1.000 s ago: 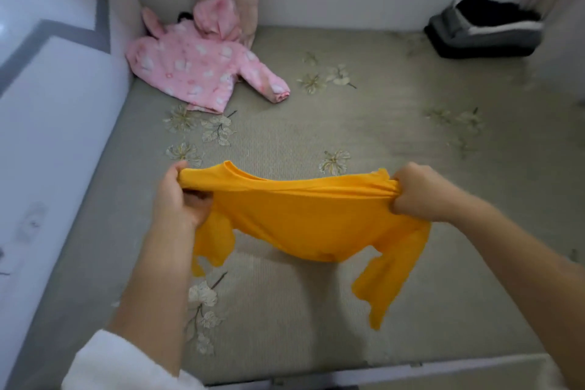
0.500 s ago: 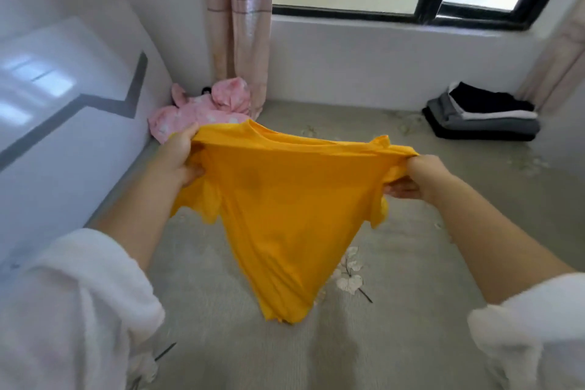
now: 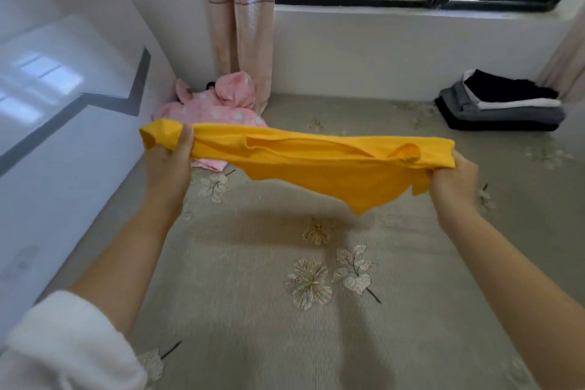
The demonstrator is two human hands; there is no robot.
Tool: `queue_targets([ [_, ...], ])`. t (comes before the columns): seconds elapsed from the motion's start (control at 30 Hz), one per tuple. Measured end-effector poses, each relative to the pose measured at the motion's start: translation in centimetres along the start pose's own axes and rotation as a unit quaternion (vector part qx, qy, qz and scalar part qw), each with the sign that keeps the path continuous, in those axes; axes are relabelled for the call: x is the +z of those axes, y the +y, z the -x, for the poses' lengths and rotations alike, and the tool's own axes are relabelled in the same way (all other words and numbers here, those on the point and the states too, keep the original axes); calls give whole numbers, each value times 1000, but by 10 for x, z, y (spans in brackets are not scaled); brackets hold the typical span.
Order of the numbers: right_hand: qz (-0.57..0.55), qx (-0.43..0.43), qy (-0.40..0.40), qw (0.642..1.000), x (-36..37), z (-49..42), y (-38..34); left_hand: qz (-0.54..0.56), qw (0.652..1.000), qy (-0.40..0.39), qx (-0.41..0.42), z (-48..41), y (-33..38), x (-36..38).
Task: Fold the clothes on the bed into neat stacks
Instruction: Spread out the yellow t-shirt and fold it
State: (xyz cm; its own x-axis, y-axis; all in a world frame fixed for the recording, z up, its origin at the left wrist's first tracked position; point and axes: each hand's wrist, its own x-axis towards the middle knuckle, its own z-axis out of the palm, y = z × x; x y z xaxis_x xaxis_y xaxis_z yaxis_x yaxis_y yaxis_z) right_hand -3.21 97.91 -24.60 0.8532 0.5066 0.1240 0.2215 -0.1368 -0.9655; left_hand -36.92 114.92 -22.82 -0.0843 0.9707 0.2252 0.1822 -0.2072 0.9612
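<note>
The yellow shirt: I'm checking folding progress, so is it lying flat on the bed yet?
No, the yellow shirt hangs in the air above the bed, gripped by the left hand and right hand.

Beneath the yellow shirt (image 3: 332, 168), stretched in the air between the left hand (image 3: 171, 161) and the right hand (image 3: 452, 180), the bed (image 3: 253, 310) lies open across its middle and near side. A white panel (image 3: 63, 152) walls off the left edge. The pink jacket (image 3: 215, 108) and a curtain (image 3: 240, 25) fill the far left corner; the folded stack (image 3: 500, 104) takes the far right corner beneath the window wall (image 3: 364, 51).
</note>
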Motion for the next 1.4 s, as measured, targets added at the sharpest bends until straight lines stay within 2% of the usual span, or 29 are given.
queue_targets([
  [0.1, 54, -31, -33, 998, -9, 33, 39, -1, 999, -14, -38, 35, -46, -14],
  [0.2, 99, -37, -79, 991, -16, 68, 80, -28, 991, -41, -122, 74, -105, -29],
  [0.37, 228, -1, -178, 957, -24, 117, 171, -115, 956, -95, -254, 139, -201, -45],
  [0.43, 312, 52, -211, 925, -26, 134, 210, -165, 928, -120, -312, 162, -235, -49],
  [0.53, 404, 106, -257, 872, -32, 164, 256, -179, 872, -144, -433, 192, -279, -53],
  [0.67, 483, 115, -349, 794, -48, 204, 306, -81, 794, -127, -589, 234, -314, -56],
  [0.73, 521, 115, -381, 755, -58, 224, 326, -75, 766, -119, -627, 255, -326, -61],
  [0.83, 599, 113, -430, 666, -72, 253, 347, -91, 736, -109, -662, 280, -343, -72],
  [0.9, 600, 139, -462, 638, -78, 262, 354, -118, 729, -99, -667, 288, -351, -76],
  [0.93, 588, 157, -468, 641, -80, 264, 356, -163, 736, -86, -651, 290, -355, -77],
  [0.97, 570, 177, -460, 658, -82, 264, 356, -235, 745, -74, -620, 290, -358, -76],
  [1.03, 516, 209, -385, 736, -83, 258, 355, -378, 760, -70, -524, 285, -355, -67],
  [1.07, 483, 216, -327, 783, -83, 253, 353, -406, 777, -78, -474, 283, -348, -57],
  [1.1, 451, 221, -266, 823, -81, 247, 352, -408, 800, -92, -430, 281, -342, -43],
  [1.17, 400, 245, -155, 869, -78, 230, 353, -404, 839, -147, -333, 284, -334, -9],
  [1.27, 341, 308, -42, 887, -72, 201, 368, -392, 858, -286, -169, 309, -329, 49],
  [1.33, 301, 348, -10, 888, -68, 186, 385, -371, 844, -379, -80, 339, -329, 84],
  [1.4, 262, 352, 0, 899, -65, 174, 400, -346, 823, -451, -17, 373, -334, 112],
])
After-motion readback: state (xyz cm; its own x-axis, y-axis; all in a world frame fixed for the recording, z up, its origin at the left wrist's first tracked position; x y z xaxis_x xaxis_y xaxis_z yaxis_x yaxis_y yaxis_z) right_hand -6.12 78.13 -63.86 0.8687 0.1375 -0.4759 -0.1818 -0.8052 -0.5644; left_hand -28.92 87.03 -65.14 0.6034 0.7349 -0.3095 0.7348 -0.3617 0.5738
